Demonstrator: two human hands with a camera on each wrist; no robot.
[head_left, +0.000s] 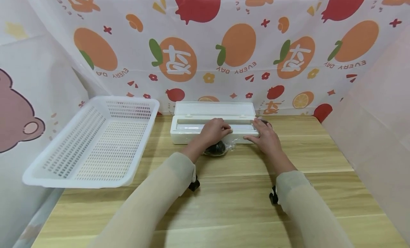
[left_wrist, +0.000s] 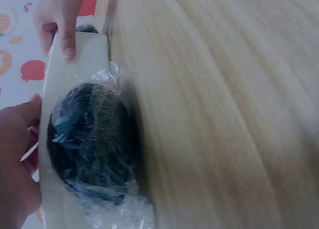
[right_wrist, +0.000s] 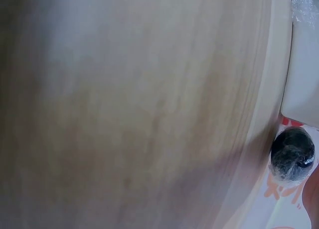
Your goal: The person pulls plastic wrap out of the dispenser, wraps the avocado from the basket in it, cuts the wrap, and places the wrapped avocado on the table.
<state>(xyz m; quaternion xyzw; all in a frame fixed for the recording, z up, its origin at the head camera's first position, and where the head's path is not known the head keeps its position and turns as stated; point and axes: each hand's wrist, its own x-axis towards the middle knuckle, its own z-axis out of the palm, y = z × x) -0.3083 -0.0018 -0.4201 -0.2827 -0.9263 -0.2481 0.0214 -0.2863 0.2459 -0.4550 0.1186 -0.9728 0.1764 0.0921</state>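
A long white cling film dispenser box (head_left: pixel 185 138) stands at the table's back with its lid (head_left: pixel 214 108) raised. Inside lies a pale, shiny roll of cling film (head_left: pixel 192 127). My left hand (head_left: pixel 214 131) is over the middle of the box, thumb and fingertips pinching at the film by the front rim; the film's edge is hard to make out. My right hand (head_left: pixel 266 137) grips the box's right end, thumb on the front face. A dark rounded thing wrapped in clear film (left_wrist: pixel 92 139) sits against the box's front, below my left hand. Another dark wrapped bundle (right_wrist: pixel 292 154) lies beyond the right end.
A white perforated plastic basket (head_left: pixel 141 162) stands on the left of the wooden table (head_left: pixel 230 205). Fruit-print sheeting (head_left: pixel 205 63) hangs right behind the box, and pale sheeting (head_left: pixel 378 134) borders the table's right side.
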